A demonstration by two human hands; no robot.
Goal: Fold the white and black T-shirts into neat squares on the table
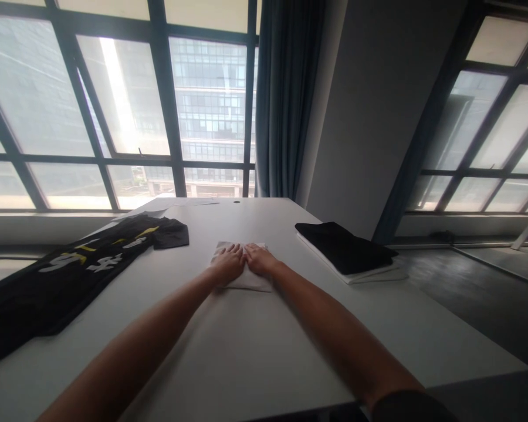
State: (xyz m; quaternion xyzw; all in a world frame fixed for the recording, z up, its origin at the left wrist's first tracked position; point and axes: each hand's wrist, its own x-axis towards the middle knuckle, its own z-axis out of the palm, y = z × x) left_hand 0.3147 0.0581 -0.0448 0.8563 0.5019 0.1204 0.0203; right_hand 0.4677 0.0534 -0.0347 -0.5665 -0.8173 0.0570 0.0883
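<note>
A light-coloured folded cloth point(249, 282), perhaps a garment, lies flat in the middle of the white table point(255, 346). My left hand point(229, 262) rests palm down on its left half, fingers stretched out. Beside it my right hand point(259, 258) lies flat on the right half, and the fingertips of both hands nearly meet. Neither hand grips the cloth. Parts of its top are hidden under my palms and fingers.
At the left, a black T-shirt point(114, 252) with white and yellow print is spread lengthwise over the table. A stack with black folded cloth point(343, 246) above white cloth point(374, 276) sits at the right edge. Windows point(209, 105) and a blue curtain point(286, 105) stand beyond.
</note>
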